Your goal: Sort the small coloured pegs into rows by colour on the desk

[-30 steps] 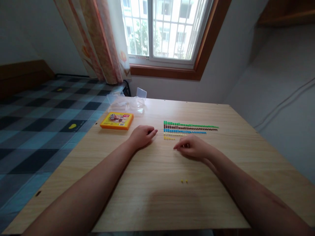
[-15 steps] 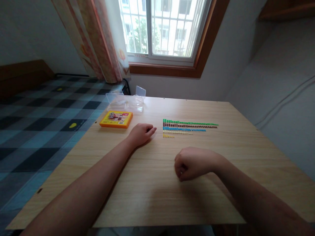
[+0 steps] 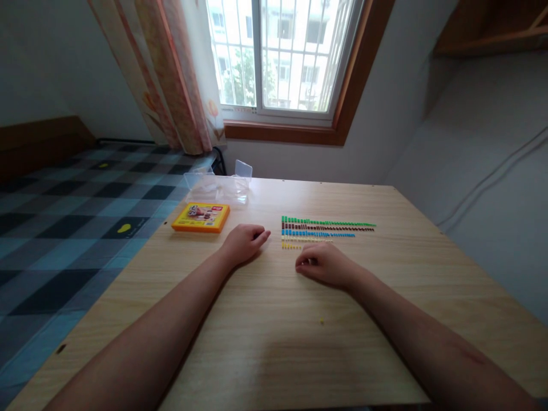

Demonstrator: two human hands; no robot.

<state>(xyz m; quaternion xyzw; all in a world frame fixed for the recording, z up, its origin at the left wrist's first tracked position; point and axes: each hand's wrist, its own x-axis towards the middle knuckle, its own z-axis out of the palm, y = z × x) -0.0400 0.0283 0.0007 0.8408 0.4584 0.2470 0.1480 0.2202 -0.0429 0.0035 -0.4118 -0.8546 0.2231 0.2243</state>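
Note:
Rows of tiny building bricks lie on the wooden table: a green row (image 3: 314, 221) farthest off, then a brown row (image 3: 317, 228), a blue row (image 3: 317, 233), a pale cream row (image 3: 310, 240), and a short yellow row (image 3: 291, 246) nearest me. My left hand (image 3: 245, 242) rests on the table left of the rows, its fingers curled closed. Thumb and fingers of my right hand (image 3: 323, 264) are pinched together just in front of the yellow row's right end. Whatever they hold is too small to see. One loose yellow brick (image 3: 321, 321) lies nearer to me.
A yellow-orange box (image 3: 200, 218) with a printed lid sits left of my left hand. Behind it stand clear plastic trays (image 3: 218, 187). The bed with a checked cover (image 3: 85, 228) adjoins the table's left side; a window (image 3: 295, 57) is beyond.
My right hand has moved forward and slightly left, up to the yellow row, uncovering the loose yellow brick. My left hand has stayed in place. The camera view has tilted slightly.

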